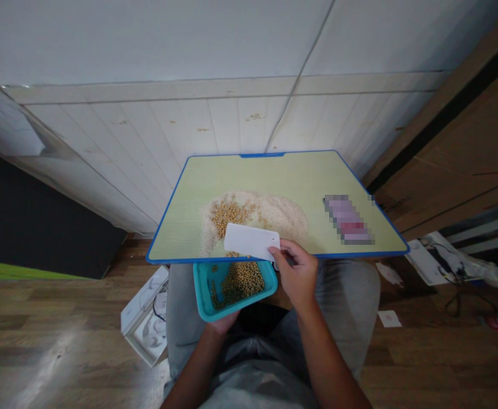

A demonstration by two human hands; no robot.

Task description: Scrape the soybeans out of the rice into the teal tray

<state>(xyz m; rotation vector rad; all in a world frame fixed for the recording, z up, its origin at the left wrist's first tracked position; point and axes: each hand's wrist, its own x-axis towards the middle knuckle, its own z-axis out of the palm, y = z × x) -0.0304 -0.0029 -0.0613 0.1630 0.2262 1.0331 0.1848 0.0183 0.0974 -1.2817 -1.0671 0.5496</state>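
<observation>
My right hand (297, 271) is closed on the right end of a white card (249, 241), thumb on top. The card slants over the near edge of a pale green board with a blue rim (368, 255). Round golden beans (228, 213), which look like soybeans, lie just behind the card, beside and among pale grains (281, 213) like rice. Under the board's front edge, my left hand (223, 322) supports a turquoise plastic basket (198, 292) from below; most of its fingers are hidden. Many more beans (249, 281) fill the basket's right side. A few beans sit at the board's edge above it.
A blurred-out phone-like object (348, 219) lies on the board's right side. White panelled wall (227, 125) stands behind the board. A white open box (146, 318) is on the floor at left, cardboard (457, 153) at right, with cables (449, 264) below it.
</observation>
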